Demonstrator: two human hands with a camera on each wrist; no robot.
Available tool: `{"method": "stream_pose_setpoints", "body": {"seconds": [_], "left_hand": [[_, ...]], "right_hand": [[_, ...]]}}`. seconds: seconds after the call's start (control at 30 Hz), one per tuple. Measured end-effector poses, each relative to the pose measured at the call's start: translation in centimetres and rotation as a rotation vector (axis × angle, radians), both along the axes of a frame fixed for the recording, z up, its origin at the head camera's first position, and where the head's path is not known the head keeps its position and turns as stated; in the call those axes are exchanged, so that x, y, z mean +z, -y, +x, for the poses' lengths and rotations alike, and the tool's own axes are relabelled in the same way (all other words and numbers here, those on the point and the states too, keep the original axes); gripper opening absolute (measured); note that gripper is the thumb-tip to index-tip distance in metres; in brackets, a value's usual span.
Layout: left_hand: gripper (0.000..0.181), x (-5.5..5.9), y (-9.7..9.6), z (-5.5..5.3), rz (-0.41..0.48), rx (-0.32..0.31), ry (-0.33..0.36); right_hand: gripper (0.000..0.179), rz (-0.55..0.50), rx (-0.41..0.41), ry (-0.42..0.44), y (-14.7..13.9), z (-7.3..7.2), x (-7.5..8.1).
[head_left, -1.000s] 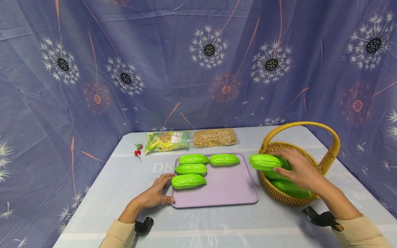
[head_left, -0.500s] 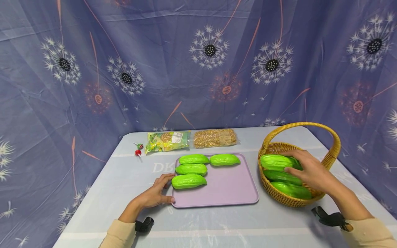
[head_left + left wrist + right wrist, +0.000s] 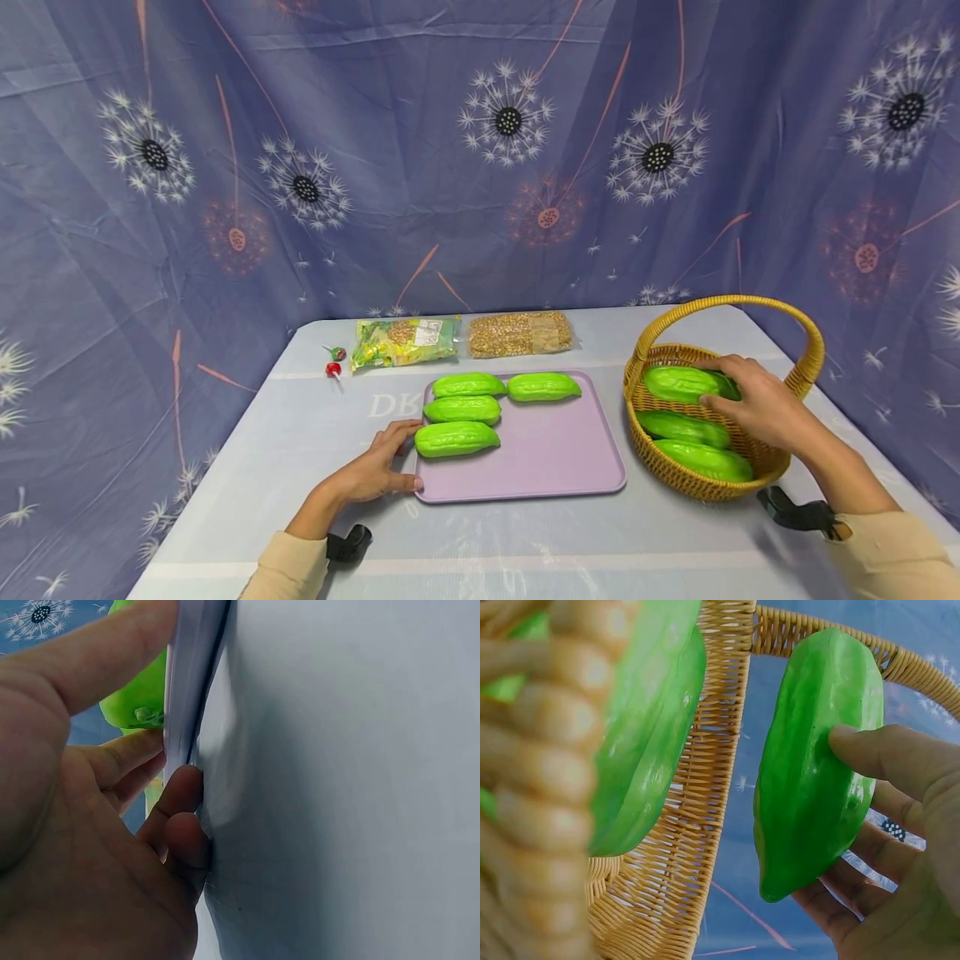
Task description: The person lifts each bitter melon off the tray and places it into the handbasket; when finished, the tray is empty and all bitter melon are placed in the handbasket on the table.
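"Where's the left hand [image 3: 377, 467]?"
"Touching the left edge of the purple tray [image 3: 558, 458], fingers apart. Four green fruits [image 3: 457, 439] lie there."
"And the right hand [image 3: 761, 407]?"
"Holding another green fruit [image 3: 678, 384] tight, thumb and fingers, at the back of the basket [image 3: 660, 472]. Two more fruits [image 3: 703, 461] lie in front."

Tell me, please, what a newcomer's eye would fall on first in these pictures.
Probably the bright green gourd-like pieces, four of them on the lilac tray at the middle of the table. Next, perhaps, the golden wicker basket to the tray's right, with two more inside and the right grip holding a raised piece over it. Behind the table hangs a blue-purple curtain printed with dandelions.
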State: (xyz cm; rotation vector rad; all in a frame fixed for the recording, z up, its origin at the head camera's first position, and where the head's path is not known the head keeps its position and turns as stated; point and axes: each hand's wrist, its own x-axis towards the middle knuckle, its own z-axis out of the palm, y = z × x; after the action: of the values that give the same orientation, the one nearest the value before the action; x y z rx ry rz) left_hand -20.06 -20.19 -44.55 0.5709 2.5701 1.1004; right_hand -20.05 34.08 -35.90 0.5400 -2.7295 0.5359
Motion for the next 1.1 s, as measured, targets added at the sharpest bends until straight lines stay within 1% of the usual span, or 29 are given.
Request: {"method": "stream_pose_setpoints", "body": {"seconds": [0.17, 0.47, 0.67, 0.8, 0.93, 1.1], "left_hand": [[0.083, -0.1, 0.0, 0.0, 0.000, 0.003, 0.003], [0.083, -0.1, 0.0, 0.0, 0.003, 0.003, 0.005], [0.083, 0.0, 0.0, 0.0, 0.002, 0.007, 0.006], [0.082, 0.0, 0.0, 0.0, -0.009, 0.006, -0.006], [0.083, -0.1, 0.0, 0.0, -0.014, 0.001, -0.013], [0.083, 0.0, 0.0, 0.0, -0.003, -0.003, -0.003]], "right_hand": [[0.045, 0.003, -0.024, 0.024, -0.1, -0.6, -0.1], [0.047, 0.019, -0.042, 0.111, -0.3, -1.4, 0.2], [0.049, 0.035, -0.048, 0.118, -0.5, -1.6, 0.8], [0.050, 0.035, -0.047, 0.116, -0.4, -2.0, 1.0], [0.051, 0.035, -0.044, 0.152, -0.3, -2.5, 0.9], [0.051, 0.046, -0.035, 0.213, -0.2, -3.3, 0.6]]}}
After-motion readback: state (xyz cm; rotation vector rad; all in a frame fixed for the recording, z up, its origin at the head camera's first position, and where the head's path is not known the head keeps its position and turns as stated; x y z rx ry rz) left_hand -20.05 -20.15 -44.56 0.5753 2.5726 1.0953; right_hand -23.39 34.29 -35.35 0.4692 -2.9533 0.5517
